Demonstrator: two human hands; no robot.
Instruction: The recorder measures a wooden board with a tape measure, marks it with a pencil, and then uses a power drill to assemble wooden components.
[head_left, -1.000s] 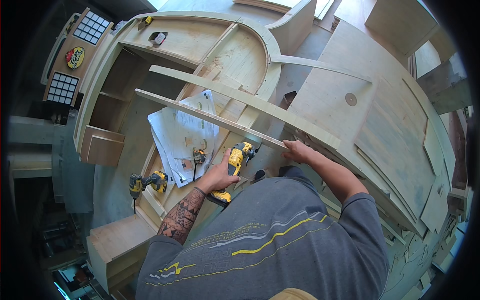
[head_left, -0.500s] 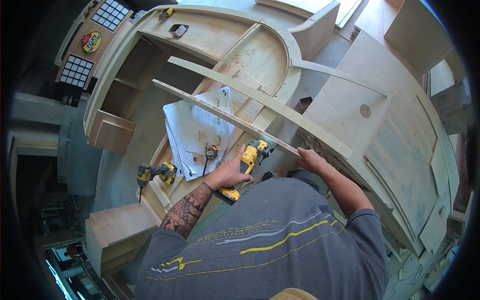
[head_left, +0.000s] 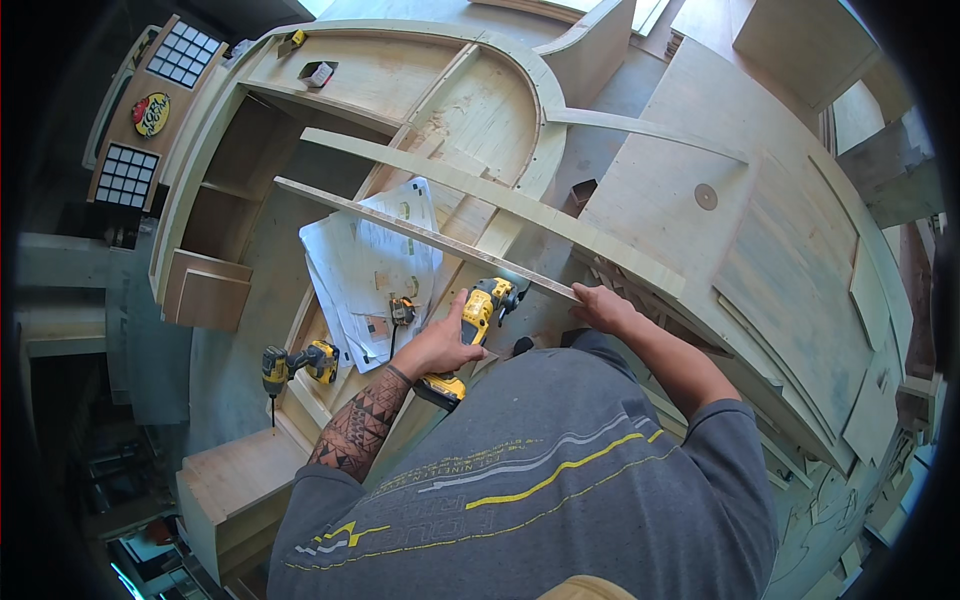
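Observation:
My left hand [head_left: 440, 345] is wrapped round a yellow and black cordless power tool [head_left: 482, 305], its battery toward my body. A light glows at the tool's head, which is right by the edge of a long narrow wood strip [head_left: 420, 233]. My right hand [head_left: 603, 310] grips the near end of that strip. The strip slants away to the left, over white paper sheets [head_left: 345, 265]. A wider board [head_left: 480, 190] lies beyond it, at nearly the same slant. Whether the tool touches the strip I cannot tell.
On the frame at left rests a yellow and black drill [head_left: 274, 368], bit downward. A small yellow and black item [head_left: 402, 311] sits on the papers. Behind stands a curved plywood frame [head_left: 553, 130]; plywood sheets [head_left: 760, 240] are stacked at right. A wooden box [head_left: 240, 475] stands lower left.
The whole view has shifted, so most things appear further left. Both hands keep their grips on the tool and the strip, with little change between them.

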